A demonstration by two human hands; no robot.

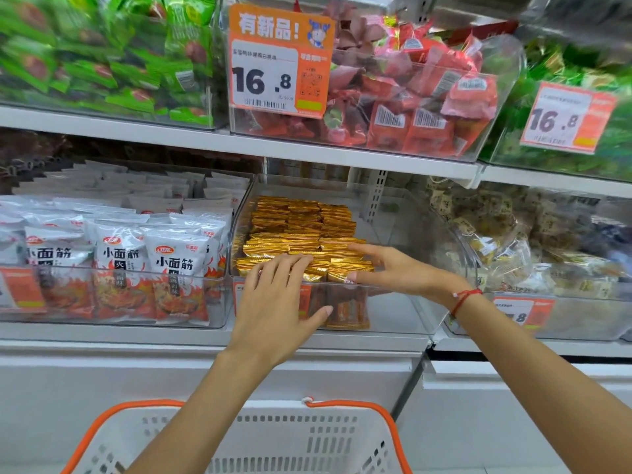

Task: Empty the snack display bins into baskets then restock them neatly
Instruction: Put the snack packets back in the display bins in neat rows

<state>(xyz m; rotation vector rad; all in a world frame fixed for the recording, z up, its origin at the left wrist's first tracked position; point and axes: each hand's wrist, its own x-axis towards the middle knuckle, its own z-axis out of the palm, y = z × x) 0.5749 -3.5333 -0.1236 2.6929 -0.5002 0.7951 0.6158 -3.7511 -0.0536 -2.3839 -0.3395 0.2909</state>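
Note:
A clear plastic bin [403, 316] on the lower shelf holds neat rows of gold foil snack packets [301, 224] along its left side; its right side is bare. My left hand [277, 299] lies flat, fingers straight, on the front row of packets, thumb down over the bin's front wall. My right hand [386, 268], a red string on its wrist, reaches in from the right with straight fingers touching the front packets. A white basket with an orange rim [386, 425] sits below my arms; its inside is mostly hidden.
Left of the bin stands a bin of white and red packets [116, 261]. To the right is a bin of pale wrapped snacks [513, 241]. The upper shelf carries bins of green packets [102, 56] and red packets [427, 97], with orange price tags [280, 63].

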